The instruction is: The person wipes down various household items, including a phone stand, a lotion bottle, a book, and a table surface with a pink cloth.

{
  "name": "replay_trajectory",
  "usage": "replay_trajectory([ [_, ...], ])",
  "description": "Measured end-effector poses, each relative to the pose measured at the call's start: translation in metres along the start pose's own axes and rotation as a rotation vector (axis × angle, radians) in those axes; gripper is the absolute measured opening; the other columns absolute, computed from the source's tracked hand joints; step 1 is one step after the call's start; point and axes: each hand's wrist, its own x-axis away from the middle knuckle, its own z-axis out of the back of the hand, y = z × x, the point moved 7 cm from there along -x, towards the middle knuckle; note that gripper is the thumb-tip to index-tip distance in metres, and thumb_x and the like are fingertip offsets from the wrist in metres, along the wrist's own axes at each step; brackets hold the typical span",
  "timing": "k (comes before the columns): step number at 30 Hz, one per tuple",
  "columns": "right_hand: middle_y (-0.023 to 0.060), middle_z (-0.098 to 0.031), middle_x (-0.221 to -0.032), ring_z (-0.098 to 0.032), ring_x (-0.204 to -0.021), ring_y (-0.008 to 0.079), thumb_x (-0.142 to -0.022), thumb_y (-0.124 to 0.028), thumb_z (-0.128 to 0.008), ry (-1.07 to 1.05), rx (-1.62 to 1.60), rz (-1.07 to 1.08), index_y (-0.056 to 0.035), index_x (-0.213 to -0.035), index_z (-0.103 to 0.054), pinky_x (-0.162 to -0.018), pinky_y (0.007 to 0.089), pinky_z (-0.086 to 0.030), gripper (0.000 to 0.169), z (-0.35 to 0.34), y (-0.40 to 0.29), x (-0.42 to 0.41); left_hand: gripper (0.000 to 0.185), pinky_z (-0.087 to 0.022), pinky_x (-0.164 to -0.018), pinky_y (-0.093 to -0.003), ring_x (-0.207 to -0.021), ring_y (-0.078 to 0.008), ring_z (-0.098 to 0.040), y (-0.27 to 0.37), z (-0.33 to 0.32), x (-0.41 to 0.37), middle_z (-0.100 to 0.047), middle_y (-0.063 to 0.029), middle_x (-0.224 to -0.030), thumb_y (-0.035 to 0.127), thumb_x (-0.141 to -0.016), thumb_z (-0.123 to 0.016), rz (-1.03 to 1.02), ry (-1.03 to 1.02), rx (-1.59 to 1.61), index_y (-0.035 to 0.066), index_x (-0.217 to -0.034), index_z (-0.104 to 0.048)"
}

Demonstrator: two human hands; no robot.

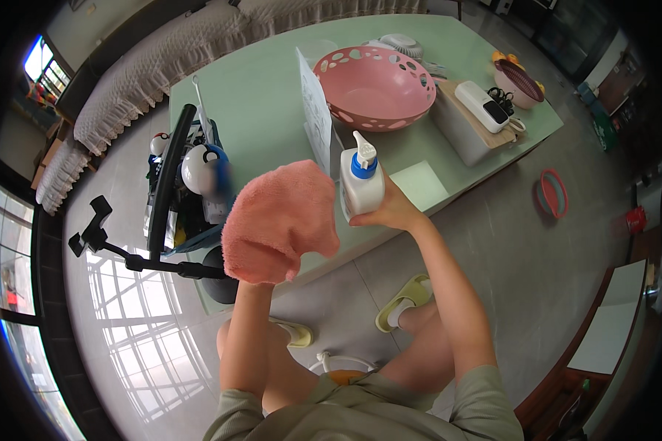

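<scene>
My right hand [394, 208] grips a white pump bottle [363, 184] with a blue collar, held upright over the near edge of the green-topped table [254, 118]. A pink fuzzy cloth [280, 220] drapes over my left hand and hides it, so its fingers do not show. The cloth is left of the bottle, with a small gap between them. Just behind the bottle, a printed sheet or card [315, 113] stands upright beside a large pink plastic basin [375, 91] with holes around its rim.
At the left, a black stand arm [165, 267] reaches past a bin of mixed items [198, 220]. A grey box with a wooden lid [469, 129] bears a white device [482, 106]. Farther right are a fruit basket [518, 85] and, on the floor, a collapsible basin [551, 193].
</scene>
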Motion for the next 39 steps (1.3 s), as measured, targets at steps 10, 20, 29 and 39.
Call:
replay_trajectory([
  [10,0.0129,-0.05,-0.122,-0.049,-0.115,0.0289,-0.051,-0.025,-0.088,0.271,0.064,0.183,-0.005,-0.13,-0.037,-0.095,0.0393,-0.04,0.096,-0.002,-0.016,0.008,0.058,-0.036,-0.098,-0.026,-0.119,-0.0224,-0.046,0.013,-0.031,-0.017,-0.049,-0.0066,-0.127,0.016,-0.069,-0.054,-0.117,-0.334,-0.591,-0.001,-0.124,-0.046],
  [20,0.0158,-0.052,-0.112,-0.05,-0.1,0.0335,-0.053,-0.031,-0.083,0.463,0.652,0.348,-0.0017,-0.125,-0.039,-0.089,0.0433,-0.037,0.09,-0.047,-0.072,0.052,0.057,-0.04,-0.093,-0.0263,-0.113,-0.0172,-0.049,0.008,-0.018,0.046,-0.05,-0.0078,-0.122,0.006,-0.081,-0.054,0.095,0.03,0.208,0.003,-0.134,-0.034],
  [29,0.0142,-0.049,-0.115,-0.046,-0.109,0.0309,-0.079,-0.026,-0.061,0.554,0.84,0.386,-0.0013,-0.125,-0.041,-0.098,0.0496,-0.029,0.056,-0.084,-0.069,0.06,0.023,-0.044,-0.079,-0.0215,-0.091,-0.0092,-0.055,0.023,-0.01,0.073,-0.059,-0.0048,-0.102,0.007,-0.092,-0.052,-0.216,0.498,-0.061,-0.003,-0.113,-0.052],
  [39,0.013,-0.047,-0.117,-0.044,-0.113,0.0308,-0.071,-0.027,-0.069,0.519,0.916,0.419,-0.0036,-0.128,-0.04,-0.1,0.0491,-0.028,0.068,-0.076,-0.069,0.056,0.032,-0.037,-0.093,-0.0256,-0.106,-0.0117,-0.049,-0.005,-0.004,0.055,-0.054,-0.0052,-0.116,0.02,-0.096,-0.047,0.01,0.418,0.131,0.0,-0.121,-0.049],
])
